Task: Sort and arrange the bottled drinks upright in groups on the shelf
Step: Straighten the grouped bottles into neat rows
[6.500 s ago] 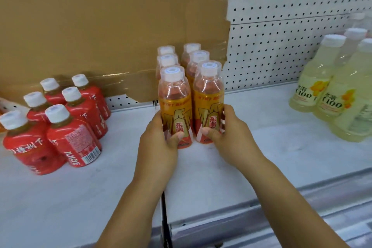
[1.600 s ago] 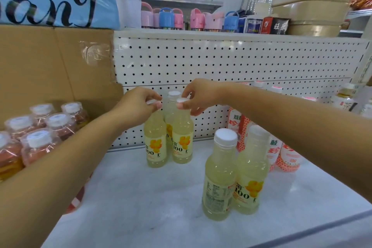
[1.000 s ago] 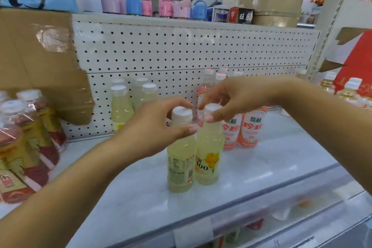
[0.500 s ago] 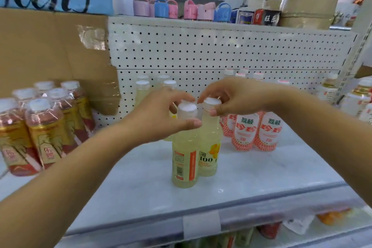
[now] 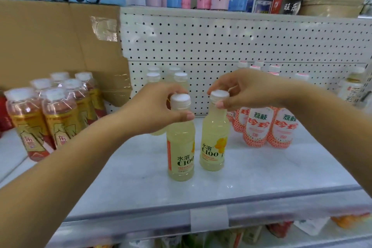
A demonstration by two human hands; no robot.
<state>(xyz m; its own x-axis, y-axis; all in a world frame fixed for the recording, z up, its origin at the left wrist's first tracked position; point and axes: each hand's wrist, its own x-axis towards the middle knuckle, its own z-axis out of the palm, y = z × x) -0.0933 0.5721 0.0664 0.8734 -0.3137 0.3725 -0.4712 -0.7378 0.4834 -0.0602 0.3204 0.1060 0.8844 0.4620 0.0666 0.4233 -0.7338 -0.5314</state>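
**Carry the two front C100 bottles back to the pegboard**

Two pale yellow C100 bottles stand upright, side by side and slightly apart, well out from the pegboard [image 5: 221, 42] toward the front edge of the shelf [image 5: 261, 183]. The left hand [image 5: 155, 106] curls around the neck of the left C100 bottle [image 5: 180, 147], with the thumb just below the cap. The right hand [image 5: 247, 88] pinches the cap of the right C100 bottle [image 5: 213, 139] between thumb and fingertips. Whether the bases rest on the shelf or are just clear of it, I cannot tell.

The rear C100 group [image 5: 180, 76] stands against the pegboard, partly hidden behind the left hand. That looks like the destination.

- Lift both bottles straight up by the neck. A cap pinch lets a full bottle swing, so take a deeper grip on the right one.
- Set them down directly in front of the rear pair, labels facing out from the pegboard.
- Keep them away from the lychee bottles [image 5: 259, 125] at the right of the pegboard and the orange-labelled bottles [image 5: 60, 119] off its left end.
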